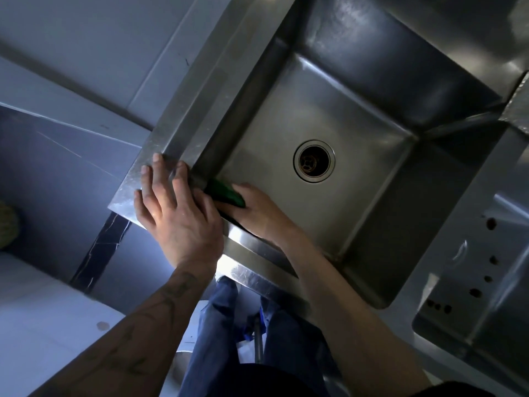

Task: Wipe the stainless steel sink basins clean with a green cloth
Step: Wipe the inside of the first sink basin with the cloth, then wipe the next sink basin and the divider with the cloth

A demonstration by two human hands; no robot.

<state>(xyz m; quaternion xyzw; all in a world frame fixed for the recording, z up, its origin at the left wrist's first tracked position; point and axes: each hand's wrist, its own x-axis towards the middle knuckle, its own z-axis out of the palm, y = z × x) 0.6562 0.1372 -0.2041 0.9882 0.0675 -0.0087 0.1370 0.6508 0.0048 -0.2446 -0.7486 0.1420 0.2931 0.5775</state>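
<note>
A stainless steel sink basin (355, 90) fills the middle of the head view, with a round drain (314, 161) in its floor. My right hand (257, 210) holds a green cloth (226, 191) against the basin's near left inner corner, the fingers wrapped over the cloth. My left hand (174, 207) lies flat with spread fingers on the sink's rim (183, 130) at that same corner. Part of the cloth is hidden behind my left hand.
A second basin (446, 333) lies at the right, with a row of dark holes (486, 276) in its wall. A steel divider (458, 242) separates the two basins. Grey floor tiles (71, 67) lie to the left. My blue trouser legs (217, 339) stand below the sink's front edge.
</note>
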